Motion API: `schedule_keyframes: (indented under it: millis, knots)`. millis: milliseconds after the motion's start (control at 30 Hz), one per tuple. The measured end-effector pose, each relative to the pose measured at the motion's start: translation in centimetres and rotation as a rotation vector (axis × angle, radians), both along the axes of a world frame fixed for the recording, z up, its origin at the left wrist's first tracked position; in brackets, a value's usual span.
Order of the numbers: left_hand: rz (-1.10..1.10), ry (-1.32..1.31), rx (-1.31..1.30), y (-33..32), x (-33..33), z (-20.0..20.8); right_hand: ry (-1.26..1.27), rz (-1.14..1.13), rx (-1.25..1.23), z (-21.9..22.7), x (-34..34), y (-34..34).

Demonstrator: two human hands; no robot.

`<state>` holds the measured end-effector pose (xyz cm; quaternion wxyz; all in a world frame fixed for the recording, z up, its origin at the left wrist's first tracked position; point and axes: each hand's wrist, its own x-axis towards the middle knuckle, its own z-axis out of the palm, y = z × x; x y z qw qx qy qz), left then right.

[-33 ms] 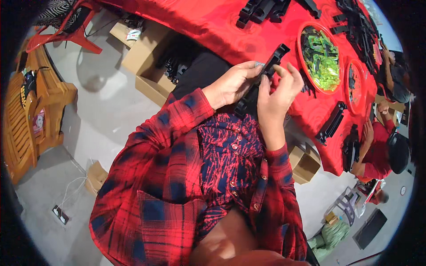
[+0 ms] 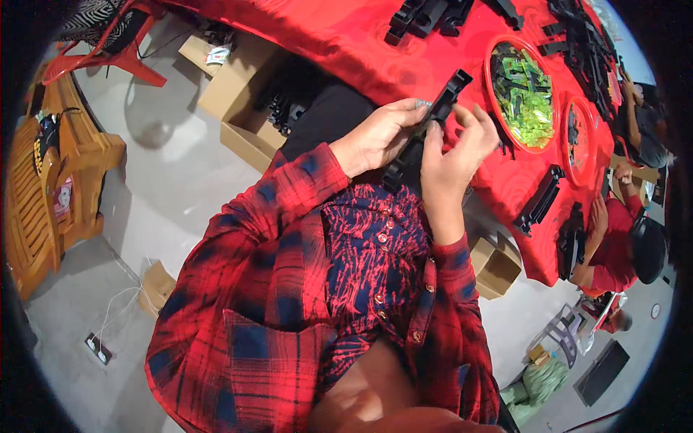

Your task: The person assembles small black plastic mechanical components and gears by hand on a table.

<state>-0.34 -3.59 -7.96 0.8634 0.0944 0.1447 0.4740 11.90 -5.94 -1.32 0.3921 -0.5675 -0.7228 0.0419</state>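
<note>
My left hand [image 2: 381, 136] is closed around a long narrow black plastic part [image 2: 415, 148], held at a slant above my lap beside the table edge. A small pale, shiny patch shows at its fingertips; I cannot make out what it is. Against the part's right side rests the thumb of my right hand [image 2: 456, 155]. That hand's other fingers are loosely curled and apart from the thumb, with nothing visible between them. To the right, a red-rimmed round tray [image 2: 488, 94] holds many yellow-green clear pieces [image 2: 533, 108] and dark pieces.
On the red-covered table [image 2: 339, 45] lie black parts [image 2: 429, 16], more black parts [image 2: 577, 58] and a second red tray [image 2: 567, 155]. Co-workers sit along the right side. An open cardboard box [image 2: 242, 141] with black parts and a smaller box [image 2: 497, 267] stand below. A wooden bench [image 2: 43, 195] is left.
My right hand's fingers have shifted slightly right, away from the black part, while the thumb stays by it. The part's upper end has moved slightly up. My left hand keeps its hold.
</note>
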Motion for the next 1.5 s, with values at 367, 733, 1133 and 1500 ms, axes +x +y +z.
schedule_keyframes:
  millis: [367, 733, 1133, 1500]
  knots:
    - [0.079, 0.065, 0.092, -0.4, 0.6, 0.4, 0.453, -0.065, -0.394, -1.9, -0.3, -0.5]
    - [0.065, 0.067, 0.139, -0.7, 0.2, 1.1, 0.653, -0.037, -0.485, -0.6, -1.0, -0.8]
    - [0.034, 0.119, 0.122, -0.7, 0.6, 0.8, 0.626, -0.002, -0.47, -2.0, 0.1, -0.3]
    - [0.031, 0.004, 0.122, 0.1, 0.0, 0.3, 0.646, 0.156, -0.6, 0.0, -0.1, -0.6]
